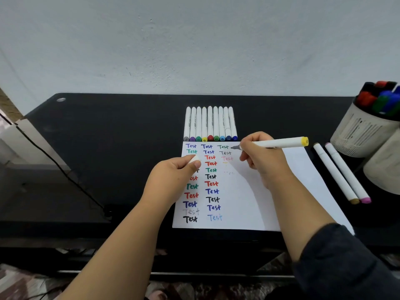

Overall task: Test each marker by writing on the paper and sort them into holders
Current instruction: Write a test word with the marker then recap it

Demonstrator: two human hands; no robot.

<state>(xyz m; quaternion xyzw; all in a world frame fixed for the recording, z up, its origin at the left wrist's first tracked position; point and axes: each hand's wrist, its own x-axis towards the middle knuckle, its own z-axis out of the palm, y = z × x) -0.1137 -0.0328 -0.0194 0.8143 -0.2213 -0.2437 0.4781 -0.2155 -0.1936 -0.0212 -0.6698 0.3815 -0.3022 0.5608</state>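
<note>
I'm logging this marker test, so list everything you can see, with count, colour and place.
Marker row: nine, white with coloured caps, beyond the paper.
Paper: one, white, with coloured "Test" words, table centre.
Loose markers: two, white, tan and pink ends, right of the paper.
Holders: two, off-white, far right; the rear one holds red, blue, green and black markers.
Table: one, black.
Cable: one, black, left.
Yellow-capped marker: one, white, tip at the paper's top.
Cap: one, white.
Left hand: pinches the cap.
Right hand: grips the yellow-capped marker.

Black desk (108, 137), pale wall (194, 44), black cable (65, 169) trailing left
</note>
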